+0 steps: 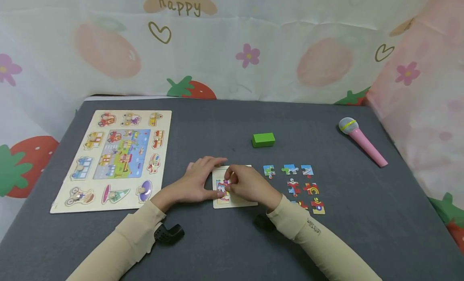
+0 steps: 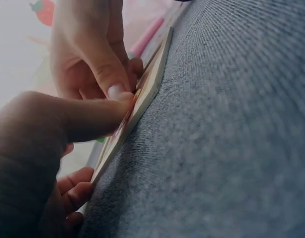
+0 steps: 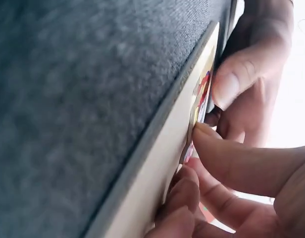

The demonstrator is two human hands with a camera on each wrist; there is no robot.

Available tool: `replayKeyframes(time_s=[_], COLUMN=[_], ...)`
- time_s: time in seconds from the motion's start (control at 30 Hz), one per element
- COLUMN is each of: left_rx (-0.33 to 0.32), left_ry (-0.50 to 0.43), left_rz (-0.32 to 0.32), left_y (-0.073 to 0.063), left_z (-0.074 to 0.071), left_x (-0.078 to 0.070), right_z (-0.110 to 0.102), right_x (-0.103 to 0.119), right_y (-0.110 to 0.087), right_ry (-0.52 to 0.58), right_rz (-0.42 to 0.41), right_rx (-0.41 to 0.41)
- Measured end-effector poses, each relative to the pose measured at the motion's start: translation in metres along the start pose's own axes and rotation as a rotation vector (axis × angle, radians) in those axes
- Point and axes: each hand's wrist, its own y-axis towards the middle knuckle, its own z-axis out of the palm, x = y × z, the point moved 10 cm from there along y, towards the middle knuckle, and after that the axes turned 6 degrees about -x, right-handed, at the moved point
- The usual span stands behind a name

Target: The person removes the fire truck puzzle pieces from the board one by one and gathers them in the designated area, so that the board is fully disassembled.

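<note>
A small pale puzzle board (image 1: 241, 202) lies on the dark table between the two hands. Colourful jigsaw pieces (image 1: 223, 198) fill part of its left side. My left hand (image 1: 195, 181) spreads over the board's left edge, its straight thumb pressing on the pieces. From the right, my right hand (image 1: 249, 183) reaches over the board, thumb and curled fingers pinching a jigsaw piece (image 3: 204, 91) at the assembled picture. Much of that piece is hidden by the fingers. Both thumbs (image 2: 117, 91) meet close together over the pieces in the left wrist view.
Several loose jigsaw pieces (image 1: 311, 188) lie in rows right of the board, some partly behind the right sleeve. A green block (image 1: 263, 140) sits beyond them. A pink toy microphone (image 1: 363, 142) lies far right. On the left is a large vehicle-picture puzzle board (image 1: 87, 206).
</note>
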Motion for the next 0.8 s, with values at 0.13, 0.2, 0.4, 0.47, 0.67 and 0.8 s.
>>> replayKeyframes(time_s=[0.13, 0.2, 0.4, 0.47, 0.67, 0.8], left_rx=[0.015, 0.018, 0.016, 0.019, 0.021, 0.019], left_ry=[-0.015, -0.029, -0.034, -0.032, -0.032, -0.035], left_rz=[-0.012, -0.022, -0.022, -0.024, -0.017, -0.009], left_y=[0.0, 0.0, 0.0, 0.001, 0.0, 0.0], left_z=[0.001, 0.001, 0.001, 0.001, 0.001, 0.0], left_x=[0.002, 0.003, 0.003, 0.003, 0.002, 0.001], right_z=[-0.003, -0.005, -0.009, -0.01, -0.011, -0.011], right_x=[0.0, 0.001, -0.002, -0.002, -0.004, -0.004], right_y=[0.002, 0.002, 0.002, 0.003, 0.005, 0.005], right_ry=[-0.003, -0.001, 0.053, 0.053, 0.044, 0.056], right_rz=[0.014, 0.017, 0.077, 0.094, 0.114, 0.118], right_rx=[-0.035, -0.06, -0.102, -0.107, -0.116, -0.111])
